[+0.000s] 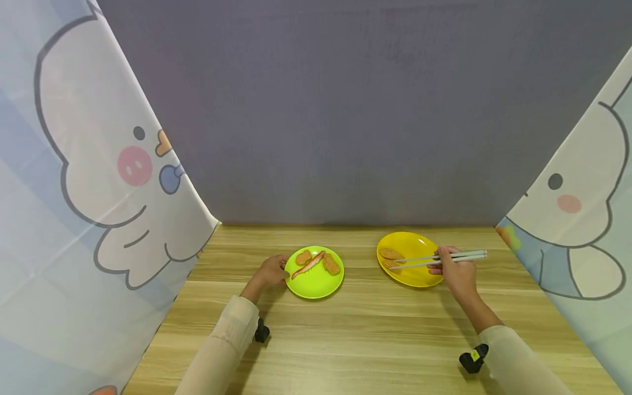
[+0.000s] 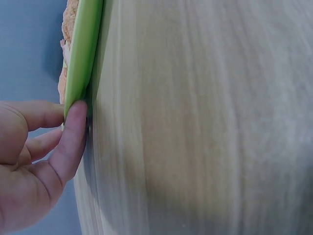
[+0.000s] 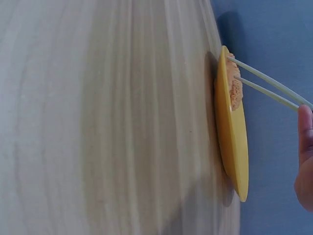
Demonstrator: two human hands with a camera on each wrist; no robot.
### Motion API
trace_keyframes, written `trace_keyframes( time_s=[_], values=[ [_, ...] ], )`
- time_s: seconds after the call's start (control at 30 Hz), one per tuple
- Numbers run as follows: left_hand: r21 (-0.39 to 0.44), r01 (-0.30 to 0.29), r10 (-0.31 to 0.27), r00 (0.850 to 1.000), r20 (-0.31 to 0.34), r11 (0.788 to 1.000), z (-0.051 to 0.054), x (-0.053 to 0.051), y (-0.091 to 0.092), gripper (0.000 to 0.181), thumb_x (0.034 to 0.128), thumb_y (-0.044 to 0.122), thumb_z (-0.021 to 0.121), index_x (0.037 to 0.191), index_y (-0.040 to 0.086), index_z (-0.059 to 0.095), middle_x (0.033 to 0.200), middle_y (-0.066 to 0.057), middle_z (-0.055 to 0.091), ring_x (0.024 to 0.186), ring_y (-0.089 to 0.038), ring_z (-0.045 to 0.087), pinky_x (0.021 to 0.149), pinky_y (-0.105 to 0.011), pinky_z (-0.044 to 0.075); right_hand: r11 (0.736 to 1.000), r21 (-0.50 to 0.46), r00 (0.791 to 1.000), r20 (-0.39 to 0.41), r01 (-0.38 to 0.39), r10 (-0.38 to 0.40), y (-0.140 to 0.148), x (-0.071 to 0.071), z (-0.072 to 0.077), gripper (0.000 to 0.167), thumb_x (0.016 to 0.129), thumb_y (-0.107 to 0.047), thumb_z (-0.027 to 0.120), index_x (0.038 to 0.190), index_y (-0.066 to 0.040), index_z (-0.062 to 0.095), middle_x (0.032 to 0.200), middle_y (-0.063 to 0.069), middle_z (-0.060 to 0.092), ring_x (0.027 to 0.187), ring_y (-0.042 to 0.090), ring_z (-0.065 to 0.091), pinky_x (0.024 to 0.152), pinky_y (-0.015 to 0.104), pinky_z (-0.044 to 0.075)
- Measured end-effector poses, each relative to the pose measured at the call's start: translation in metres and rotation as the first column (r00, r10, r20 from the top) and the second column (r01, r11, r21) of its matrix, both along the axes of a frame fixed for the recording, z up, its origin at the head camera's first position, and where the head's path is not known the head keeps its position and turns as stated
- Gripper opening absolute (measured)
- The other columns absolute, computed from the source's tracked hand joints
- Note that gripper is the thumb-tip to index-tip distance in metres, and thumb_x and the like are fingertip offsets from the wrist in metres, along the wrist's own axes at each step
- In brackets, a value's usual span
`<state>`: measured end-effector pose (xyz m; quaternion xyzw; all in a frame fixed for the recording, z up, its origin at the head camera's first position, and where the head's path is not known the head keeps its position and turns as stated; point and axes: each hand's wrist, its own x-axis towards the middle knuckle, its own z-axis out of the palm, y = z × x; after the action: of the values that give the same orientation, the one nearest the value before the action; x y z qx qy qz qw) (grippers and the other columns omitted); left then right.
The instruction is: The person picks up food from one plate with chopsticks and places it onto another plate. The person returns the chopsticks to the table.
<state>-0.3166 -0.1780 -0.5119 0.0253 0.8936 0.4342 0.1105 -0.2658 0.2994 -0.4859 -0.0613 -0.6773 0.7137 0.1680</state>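
Observation:
At the left edge of a green plate (image 1: 312, 286), my left hand (image 1: 270, 271) pinches the rim between thumb and fingers, as the left wrist view confirms. That plate bears two breaded pieces, one rounded (image 1: 303, 257) and one longer (image 1: 331, 264), with a red-and-white shrimp-like strip (image 1: 308, 265) between them. My right hand (image 1: 458, 274) holds a pair of chopsticks (image 1: 471, 254) over a yellow plate (image 1: 407, 243). Their slightly parted tips reach two breaded pieces, a rear one (image 1: 390, 253) and a front one (image 1: 389, 263). Whether the tips grip either piece, I cannot tell.
Both plates stand on a wood-grain table (image 1: 365, 340), toward its back edge. A grey panel (image 1: 316, 120) rises behind it. Cartoon-printed cloths flank the table at left (image 1: 89, 263) and right (image 1: 592, 241). Each wrist wears a small black device.

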Motion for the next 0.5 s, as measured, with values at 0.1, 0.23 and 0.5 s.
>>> trace_keyframes(
  time_s=[0.1, 0.23, 0.5],
  values=[
    [-0.001, 0.002, -0.002, 1.0, -0.008, 1.0, 0.001, 0.0, 0.0, 0.049, 0.0815, -0.006, 0.065, 0.131, -0.004, 0.06, 0.11, -0.019, 0.067, 0.087, -0.024, 0.069, 0.066, -0.031, 0.063, 0.999, -0.008, 0.999, -0.028, -0.031, 0.031, 0.002, -0.001, 0.002, 0.021, 0.103, -0.019, 0.058, 0.09, -0.009, 0.07, 0.077, -0.004, 0.073, 0.06, 0.01, 0.074, 0.054, 0.026, 0.06],
    [-0.004, -0.004, 0.004, 1.0, -0.01, 1.0, 0.002, 0.0, 0.0, 0.047, 0.0811, -0.007, 0.065, 0.128, -0.004, 0.062, 0.109, -0.018, 0.067, 0.087, -0.024, 0.069, 0.067, -0.031, 0.063, 0.998, -0.007, 0.996, -0.064, -0.067, 0.066, 0.001, -0.004, 0.008, 0.02, 0.103, -0.017, 0.058, 0.092, -0.007, 0.07, 0.079, -0.002, 0.074, 0.062, 0.011, 0.074, 0.055, 0.026, 0.061],
    [-0.032, 0.012, -0.012, 1.0, -0.012, 0.999, 0.002, 0.0, 0.0, 0.046, 0.0838, -0.005, 0.066, 0.13, -0.003, 0.061, 0.11, -0.018, 0.068, 0.088, -0.023, 0.069, 0.067, -0.031, 0.063, 0.996, 0.041, 0.994, -0.08, -0.077, 0.08, -0.023, -0.01, 0.022, 0.026, 0.104, -0.021, 0.059, 0.097, 0.002, 0.067, 0.081, -0.003, 0.074, 0.062, 0.009, 0.074, 0.055, 0.025, 0.061]
  ],
)
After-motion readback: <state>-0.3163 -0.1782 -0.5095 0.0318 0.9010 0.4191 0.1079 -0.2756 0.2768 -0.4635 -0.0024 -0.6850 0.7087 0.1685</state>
